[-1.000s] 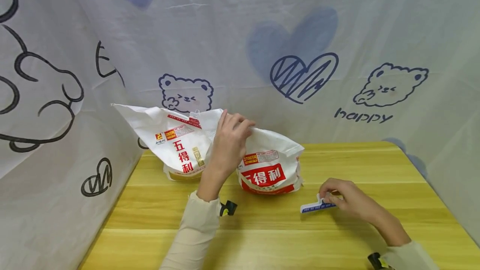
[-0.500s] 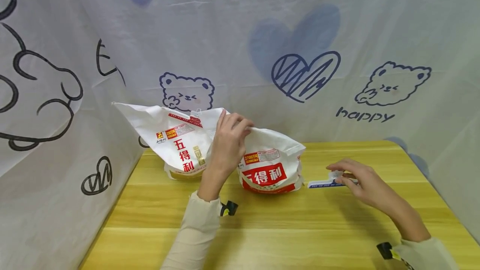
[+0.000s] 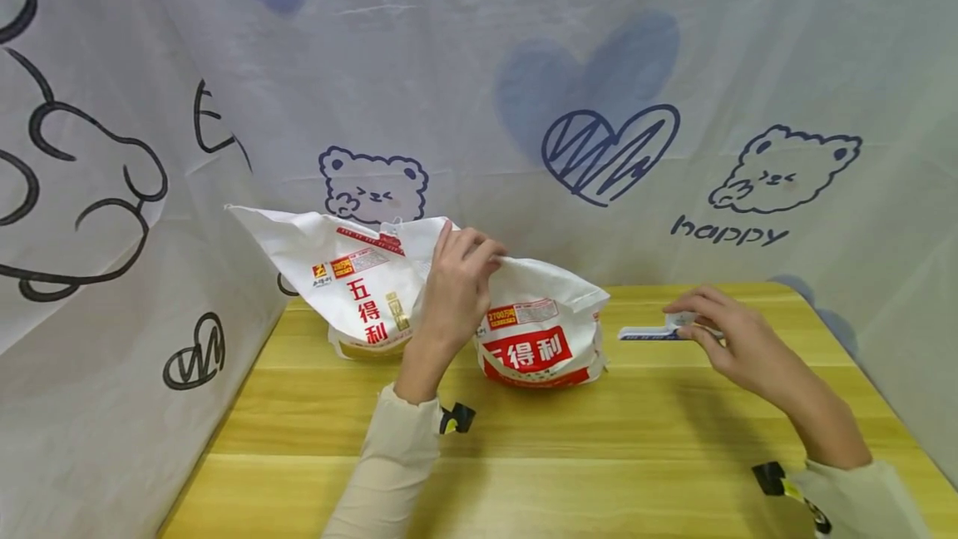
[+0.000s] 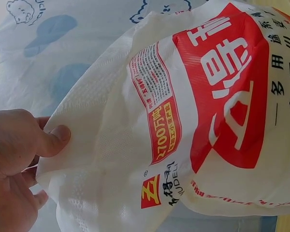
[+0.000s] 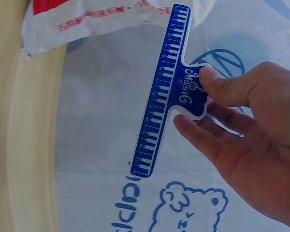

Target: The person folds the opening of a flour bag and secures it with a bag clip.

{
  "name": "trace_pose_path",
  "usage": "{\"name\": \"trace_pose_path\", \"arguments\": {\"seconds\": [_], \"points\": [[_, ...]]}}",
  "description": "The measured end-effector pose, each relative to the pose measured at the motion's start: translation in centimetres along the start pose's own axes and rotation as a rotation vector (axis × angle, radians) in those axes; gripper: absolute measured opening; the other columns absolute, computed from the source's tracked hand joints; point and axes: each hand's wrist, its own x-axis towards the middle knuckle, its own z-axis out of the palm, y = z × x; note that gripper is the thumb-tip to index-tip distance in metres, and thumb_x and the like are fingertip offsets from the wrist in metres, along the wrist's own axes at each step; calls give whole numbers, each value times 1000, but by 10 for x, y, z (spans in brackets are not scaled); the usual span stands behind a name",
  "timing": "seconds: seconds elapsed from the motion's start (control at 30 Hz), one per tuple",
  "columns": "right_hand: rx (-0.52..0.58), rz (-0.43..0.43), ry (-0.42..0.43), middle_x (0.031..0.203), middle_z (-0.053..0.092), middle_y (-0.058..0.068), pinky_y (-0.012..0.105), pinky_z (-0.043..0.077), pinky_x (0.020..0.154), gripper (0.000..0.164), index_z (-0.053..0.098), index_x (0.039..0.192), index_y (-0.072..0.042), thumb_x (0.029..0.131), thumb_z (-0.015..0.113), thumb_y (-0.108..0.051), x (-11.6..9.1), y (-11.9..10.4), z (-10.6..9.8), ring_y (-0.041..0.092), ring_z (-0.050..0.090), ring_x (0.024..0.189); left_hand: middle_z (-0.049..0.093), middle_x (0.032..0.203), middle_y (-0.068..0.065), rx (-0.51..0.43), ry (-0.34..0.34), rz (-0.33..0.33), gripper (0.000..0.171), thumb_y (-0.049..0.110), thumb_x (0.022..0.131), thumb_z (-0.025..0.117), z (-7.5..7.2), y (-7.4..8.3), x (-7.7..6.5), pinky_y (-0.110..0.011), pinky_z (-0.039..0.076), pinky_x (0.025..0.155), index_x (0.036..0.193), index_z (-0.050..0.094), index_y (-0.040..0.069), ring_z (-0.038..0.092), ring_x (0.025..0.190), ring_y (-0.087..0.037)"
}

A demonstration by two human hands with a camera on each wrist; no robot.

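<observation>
My left hand (image 3: 461,281) pinches the gathered top edge of the right-hand white flour bag (image 3: 535,348), which has a red label. In the left wrist view the thumb presses on the bag's white top (image 4: 101,121), while the fingers pass behind it. Raised over the table's right side, my right hand (image 3: 737,339) holds a blue and white bag clip (image 3: 649,333) by its handle. A piano-key pattern and the word "Music" show on the clip (image 5: 162,92) in the right wrist view. To the left stands a second flour bag (image 3: 374,298), with a red clip (image 3: 370,239) across its top.
Both bags stand toward the back of a yellow wood-grain table (image 3: 569,464). A pale cloth with bear and heart drawings (image 3: 464,90) hangs close behind and along both sides. The left bag's pointed corner (image 3: 247,215) reaches toward the left cloth.
My right hand has lifted the blue clip up and away from me, from near the table's middle right to about the bag's height. The left hand keeps its hold on the bag.
</observation>
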Motion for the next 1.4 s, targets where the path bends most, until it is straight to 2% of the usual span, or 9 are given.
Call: {"name": "trace_pose_path", "arguments": {"seconds": [0.07, 0.37, 0.5, 0.6, 0.67, 0.93, 1.27, 1.33, 1.4], "points": [[-17, -19, 24, 113, 65, 3, 10, 50, 80, 35, 70, 113, -9, 84, 77, 9, 4, -1, -3, 16, 64, 92, 66, 102, -6, -5, 0, -2, 17, -5, 91, 71, 0, -1, 0, -51, 18, 125, 102, 73, 8, 60, 104, -25], [-64, 1, 100, 113, 65, 7, 16, 48, 73, 34, 71, 115, -5, 84, 78, 9, 19, -12, -12, 18, 62, 88, 65, 104, -8, -6, 13, -3, 22, -11, 89, 68, -1, -2, -1, -50, 17, 125, 102, 72, 6, 60, 106, -27], [-50, 37, 123, 112, 64, 9, 34, 58, 77, 32, 70, 115, -3, 86, 76, 9, 25, -18, -15, 25, 67, 92, 65, 104, -8, -15, 15, 0, 27, -15, 87, 67, -2, -1, -1, -51, 17, 125, 103, 72, 6, 59, 105, -27], [-46, 72, 128, 109, 63, 9, 49, 59, 79, 31, 68, 116, -2, 88, 74, 10, 30, -22, -15, 26, 66, 94, 64, 104, -8, -23, 17, 2, 28, -16, 86, 67, -2, -1, -1, -51, 18, 125, 103, 72, 5, 60, 105, -27], [-42, 91, 127, 109, 62, 9, 50, 59, 80, 31, 68, 117, -2, 88, 73, 10, 34, -25, -15, 25, 64, 94, 64, 105, -9, -30, 19, 2, 28, -17, 86, 67, -1, -1, -1, -51, 17, 125, 103, 72, 5, 60, 104, -27], [-20, 103, 153, 108, 64, 12, 49, 59, 81, 28, 67, 115, 0, 89, 72, 9, 47, -33, -15, 28, 64, 95, 64, 104, -10, -48, 32, 4, 24, -15, 87, 67, 1, 0, -1, -49, 16, 125, 101, 72, 4, 62, 103, -27], [49, 181, 240, 96, 62, 9, 47, 58, 82, 19, 70, 108, 2, 90, 73, 8, 56, -41, -16, 22, 63, 89, 65, 102, -9, -66, 70, 29, 21, -15, 86, 68, 4, 1, -1, -56, 22, 123, 97, 73, 3, 60, 103, -28], [70, 194, 253, 94, 62, 9, 43, 59, 82, 17, 71, 105, 2, 90, 73, 8, 59, -43, -17, 21, 62, 87, 65, 102, -9, -69, 75, 31, 21, -15, 86, 68, 4, 1, -1, -57, 23, 122, 97, 73, 3, 60, 103, -28], [91, 208, 259, 94, 63, 8, 32, 59, 82, 15, 71, 103, 1, 90, 73, 7, 61, -45, -16, 20, 62, 87, 64, 102, -9, -78, 80, 28, 21, -14, 87, 68, 4, 1, -1, -55, 22, 123, 97, 73, 3, 60, 103, -28]]}}
